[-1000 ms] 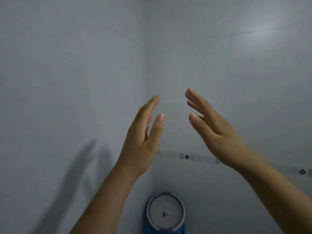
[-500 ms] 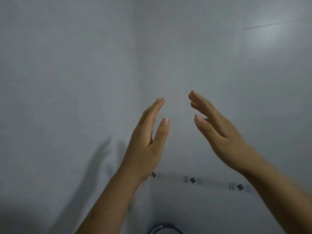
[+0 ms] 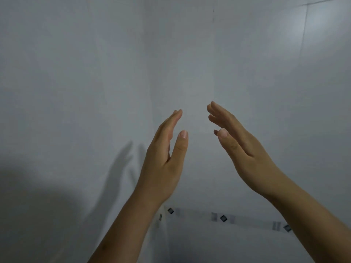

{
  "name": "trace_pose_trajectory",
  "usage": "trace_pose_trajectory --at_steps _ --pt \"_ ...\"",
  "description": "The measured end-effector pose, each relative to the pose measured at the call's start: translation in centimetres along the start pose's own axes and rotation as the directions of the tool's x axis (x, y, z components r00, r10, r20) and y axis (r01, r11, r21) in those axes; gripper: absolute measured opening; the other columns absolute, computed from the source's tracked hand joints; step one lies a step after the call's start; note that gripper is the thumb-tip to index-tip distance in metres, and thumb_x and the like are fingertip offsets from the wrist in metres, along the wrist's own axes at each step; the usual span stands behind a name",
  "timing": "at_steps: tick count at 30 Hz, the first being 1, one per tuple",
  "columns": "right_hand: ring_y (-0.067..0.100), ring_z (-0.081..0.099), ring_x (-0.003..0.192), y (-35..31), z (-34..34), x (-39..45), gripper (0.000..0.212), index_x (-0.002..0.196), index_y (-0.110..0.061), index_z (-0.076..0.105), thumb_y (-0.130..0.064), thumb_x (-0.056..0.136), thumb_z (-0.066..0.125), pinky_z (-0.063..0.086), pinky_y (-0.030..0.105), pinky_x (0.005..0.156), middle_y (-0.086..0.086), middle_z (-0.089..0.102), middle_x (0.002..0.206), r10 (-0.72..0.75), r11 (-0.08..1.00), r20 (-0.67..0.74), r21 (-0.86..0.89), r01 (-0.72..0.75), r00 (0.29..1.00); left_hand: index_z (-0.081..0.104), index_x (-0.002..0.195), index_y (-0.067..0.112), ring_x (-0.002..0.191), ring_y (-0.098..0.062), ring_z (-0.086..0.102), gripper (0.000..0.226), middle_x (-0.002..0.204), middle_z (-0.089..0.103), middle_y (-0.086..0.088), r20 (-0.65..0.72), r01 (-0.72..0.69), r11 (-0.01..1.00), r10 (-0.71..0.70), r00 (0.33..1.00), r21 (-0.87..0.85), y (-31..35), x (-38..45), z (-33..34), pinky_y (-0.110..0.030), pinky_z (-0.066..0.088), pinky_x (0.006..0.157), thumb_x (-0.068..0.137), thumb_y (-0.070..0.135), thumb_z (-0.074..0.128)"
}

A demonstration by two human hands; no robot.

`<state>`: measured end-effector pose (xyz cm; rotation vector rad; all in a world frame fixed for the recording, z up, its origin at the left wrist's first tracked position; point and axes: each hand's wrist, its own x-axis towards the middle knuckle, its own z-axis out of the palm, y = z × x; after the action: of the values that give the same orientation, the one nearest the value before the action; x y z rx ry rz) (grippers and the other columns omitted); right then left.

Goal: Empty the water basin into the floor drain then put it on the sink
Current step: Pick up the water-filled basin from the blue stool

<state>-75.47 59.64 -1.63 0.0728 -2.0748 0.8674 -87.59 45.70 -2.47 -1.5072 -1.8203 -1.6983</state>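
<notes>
A: What's in view, biggest first?

B: Mostly wall [image 3: 76,82] — pale tiles meeting at a corner, w/ a decorative border strip [image 3: 224,218] running low across the right side. In front of that, two bare forearms raised, palms turned toward each other. Left hand [image 3: 163,162] and right hand [image 3: 245,149] are near each other but apart, nothing between them. The left one's shadow [image 3: 121,168] falls on the wall beside it.

A: Fingers?

B: Straight and relaxed on both, held close together, thumbs a bit apart. Holding nothing.

A: And the basin?

B: Not in view. Neither is the floor drain or the sink — the camera is pointed up at the wall, so I can't say where the basin sits or whether it has water in it.

A: So which step is this?

B: My guess: either before the basin is picked up or after it's been set down. The frame alone doesn't settle it.

A: Next move, if it's the start?

B: Look down, find the basin, bring both hands to its rim, grip opposite sides so it stays level.
</notes>
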Motion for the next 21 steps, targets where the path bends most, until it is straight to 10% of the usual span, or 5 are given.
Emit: trace_pose_trajectory --at_steps 21 --pt "-0.013 0.037 0.134 7.7 6.3 13.6 0.064 0.150 -0.043 0.027 -0.070 0.092 0.029 0.034 0.020 0.107 -0.034 0.034 0.150 0.014 0.990 -0.215 -0.135 -0.044 0.976 0.037 0.148 0.043 0.138 0.015 0.032 0.052 0.154 0.038 0.027 -0.015 -0.090 0.946 0.089 0.996 -0.311 -11.4 14.6 1.0 -0.008 0.026 0.111 0.098 0.056 0.033"
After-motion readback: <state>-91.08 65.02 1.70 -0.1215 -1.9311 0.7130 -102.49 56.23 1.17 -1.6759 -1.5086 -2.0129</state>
